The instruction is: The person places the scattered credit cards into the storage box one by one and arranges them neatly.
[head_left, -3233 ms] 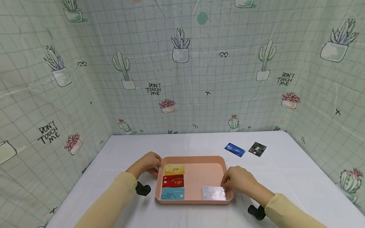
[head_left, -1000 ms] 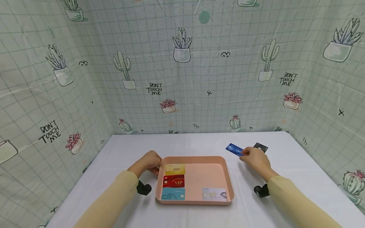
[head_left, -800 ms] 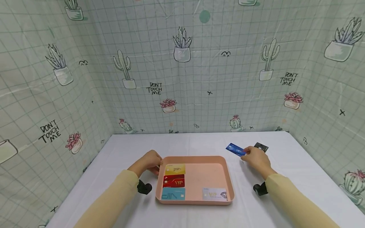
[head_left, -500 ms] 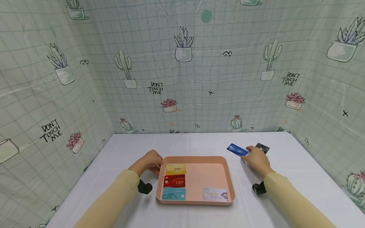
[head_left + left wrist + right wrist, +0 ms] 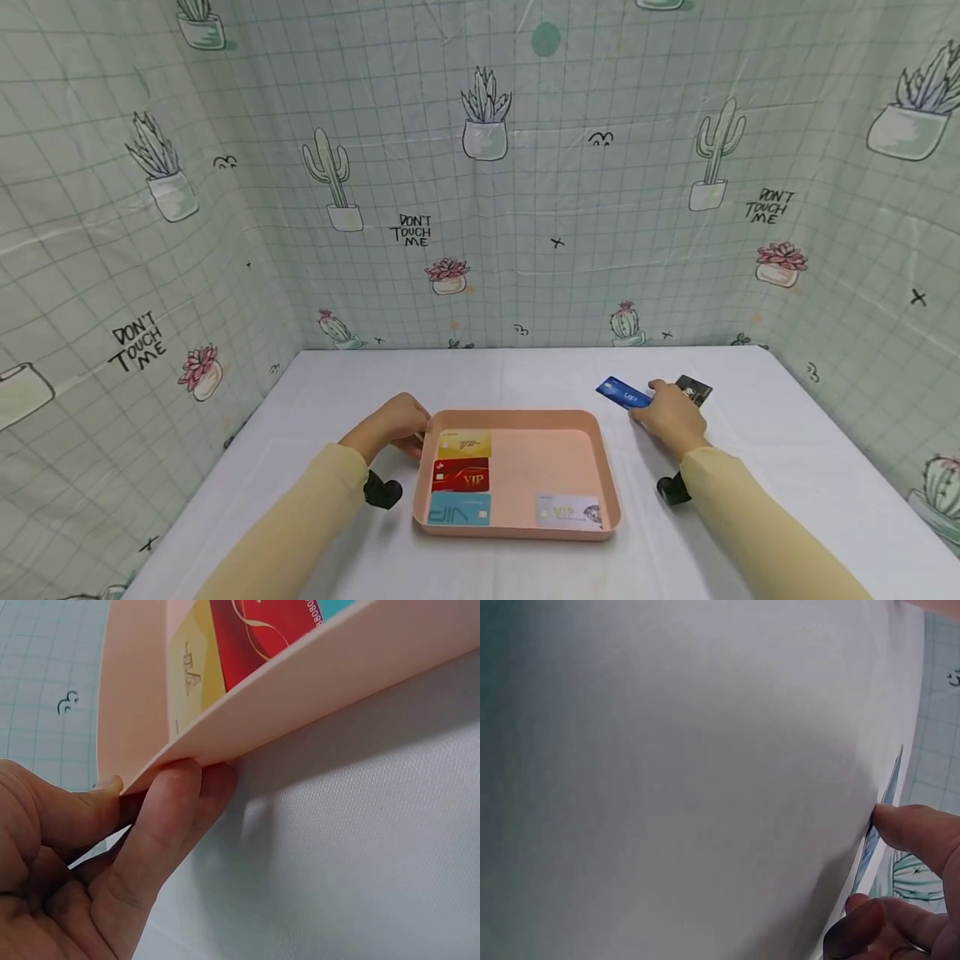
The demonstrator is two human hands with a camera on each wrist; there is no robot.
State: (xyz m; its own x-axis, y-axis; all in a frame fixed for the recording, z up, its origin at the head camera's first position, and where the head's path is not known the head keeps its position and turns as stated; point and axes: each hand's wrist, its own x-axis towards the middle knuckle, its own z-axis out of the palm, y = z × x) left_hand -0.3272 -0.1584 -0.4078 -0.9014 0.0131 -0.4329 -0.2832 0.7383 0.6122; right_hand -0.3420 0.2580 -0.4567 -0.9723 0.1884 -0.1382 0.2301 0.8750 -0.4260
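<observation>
My left hand (image 5: 393,423) pinches the far left corner of a peach tray (image 5: 551,421), thumb over the rim and fingers beneath, as the left wrist view shows. Inside the tray, a yellow card (image 5: 465,444), a red card (image 5: 461,475) and a teal card (image 5: 459,509) lie in a column at the left. A silver VIP card (image 5: 568,512) lies at the front right. Beyond the tray's right side, my right hand (image 5: 672,417) grips a blue VIP card (image 5: 621,392) by its edges between thumb and finger. Its near end is hidden by the hand.
A black card (image 5: 693,389) lies right behind the right hand, partly covered by it. White cloth covers the table (image 5: 525,379), with a patterned cloth backdrop (image 5: 517,200) rising at its back and sides. Each wrist wears a black camera.
My right hand has left the silver card in the tray and moved back and right to the blue card, shifting its fingers along that card's edges. My left hand keeps its hold on the tray.
</observation>
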